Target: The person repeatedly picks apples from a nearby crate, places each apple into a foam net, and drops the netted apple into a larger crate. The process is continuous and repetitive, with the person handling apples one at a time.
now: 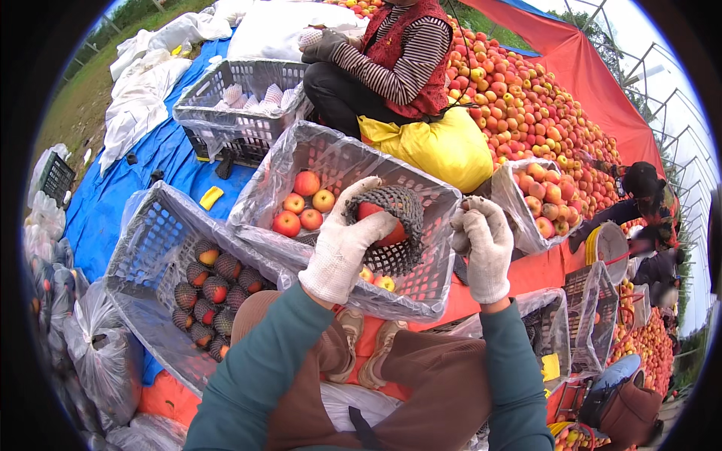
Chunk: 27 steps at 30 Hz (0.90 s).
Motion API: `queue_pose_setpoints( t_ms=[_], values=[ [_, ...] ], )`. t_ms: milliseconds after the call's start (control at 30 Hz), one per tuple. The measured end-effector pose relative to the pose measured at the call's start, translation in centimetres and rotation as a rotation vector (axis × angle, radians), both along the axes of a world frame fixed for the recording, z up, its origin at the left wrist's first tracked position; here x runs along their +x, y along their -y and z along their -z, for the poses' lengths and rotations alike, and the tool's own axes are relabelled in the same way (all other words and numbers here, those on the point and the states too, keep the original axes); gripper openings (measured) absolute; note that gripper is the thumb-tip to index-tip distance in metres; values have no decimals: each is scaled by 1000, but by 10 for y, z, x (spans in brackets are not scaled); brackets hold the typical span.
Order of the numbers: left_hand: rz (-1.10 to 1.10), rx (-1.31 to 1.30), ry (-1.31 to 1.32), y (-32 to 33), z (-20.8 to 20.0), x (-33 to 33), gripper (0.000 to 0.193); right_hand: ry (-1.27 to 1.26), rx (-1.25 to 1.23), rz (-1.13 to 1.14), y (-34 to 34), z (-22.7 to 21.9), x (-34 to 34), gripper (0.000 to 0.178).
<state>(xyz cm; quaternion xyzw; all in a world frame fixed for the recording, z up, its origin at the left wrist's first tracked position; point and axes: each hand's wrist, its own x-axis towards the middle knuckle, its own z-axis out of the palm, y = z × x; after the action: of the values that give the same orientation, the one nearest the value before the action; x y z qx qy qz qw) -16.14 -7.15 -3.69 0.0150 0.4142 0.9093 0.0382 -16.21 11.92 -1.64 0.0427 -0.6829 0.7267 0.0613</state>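
My left hand (338,252), in a white glove, is closed around a red apple (392,234) partly wrapped in a black foam net (406,204). It is above a plastic-lined crate (432,289) holding several loose apples (306,203). My right hand (485,248), also gloved, is raised over the crate's right edge, apart from the apple. Its fingers are pinched together, and a dark bit shows at the fingertips, too small to name. To the left, several apples in black nets (214,289) lie in another lined crate (143,263).
A person (398,68) sits on a yellow sack (459,146) ahead, near a crate of white-netted fruit (241,79). A large apple heap (519,98) rises behind. Bagged fruit (98,353) is at far left; more crates (590,308) stand at right, near another person (639,195).
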Motion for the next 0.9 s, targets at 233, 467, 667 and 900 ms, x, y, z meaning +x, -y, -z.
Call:
queue_pose_setpoints(
  t_ms=[233, 467, 667, 900],
  values=[
    [16, -32, -22, 12, 3, 4, 44, 150, 166, -227, 18, 27, -8, 22],
    [163, 458, 63, 30, -15, 6, 30, -131, 219, -123, 13, 27, -10, 15],
    [-248, -280, -109, 173, 25, 5, 35, 20, 105, -57, 21, 28, -10, 17],
    [-591, -1308, 713, 439, 184, 62, 58, 88, 84, 84, -33, 41, -30, 20]
  ],
)
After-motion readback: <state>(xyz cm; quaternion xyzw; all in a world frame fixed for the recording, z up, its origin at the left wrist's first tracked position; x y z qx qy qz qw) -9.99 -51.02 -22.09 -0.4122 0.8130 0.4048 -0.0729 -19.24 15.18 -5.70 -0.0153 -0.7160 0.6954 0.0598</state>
